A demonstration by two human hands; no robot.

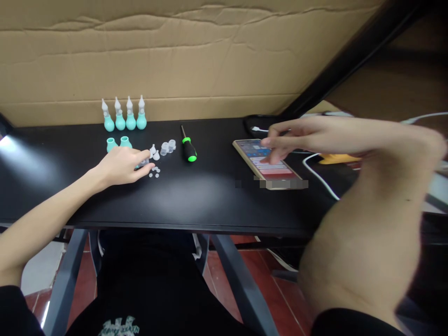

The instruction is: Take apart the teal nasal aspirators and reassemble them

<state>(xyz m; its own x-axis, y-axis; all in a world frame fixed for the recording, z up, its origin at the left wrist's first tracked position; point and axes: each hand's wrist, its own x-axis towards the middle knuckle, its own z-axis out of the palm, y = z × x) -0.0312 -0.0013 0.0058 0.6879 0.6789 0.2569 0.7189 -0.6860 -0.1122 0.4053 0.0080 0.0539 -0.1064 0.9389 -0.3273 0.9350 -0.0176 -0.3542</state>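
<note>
My left hand (122,165) is low over the table, its fingers curved around a clear plastic piece with some teal, partly hidden beneath them. Beside its fingertips lie white nozzle tips (156,155), small clear discs (157,175) and clear cylindrical parts (168,147). Two open teal bulbs (111,143) stand just behind the hand. Farther back, several assembled teal bulbs with white tips (120,122) stand in a row. On the right, my right hand (285,140) is over a lit phone (259,156), fingers bent and apart, fingertips at its screen.
A black and green screwdriver (189,150) lies mid-table. White cables (320,179) and a yellow object (338,159) are right of the phone. A cardboard wall (175,60) rises behind the black table (210,205). A black bar slants up at the right.
</note>
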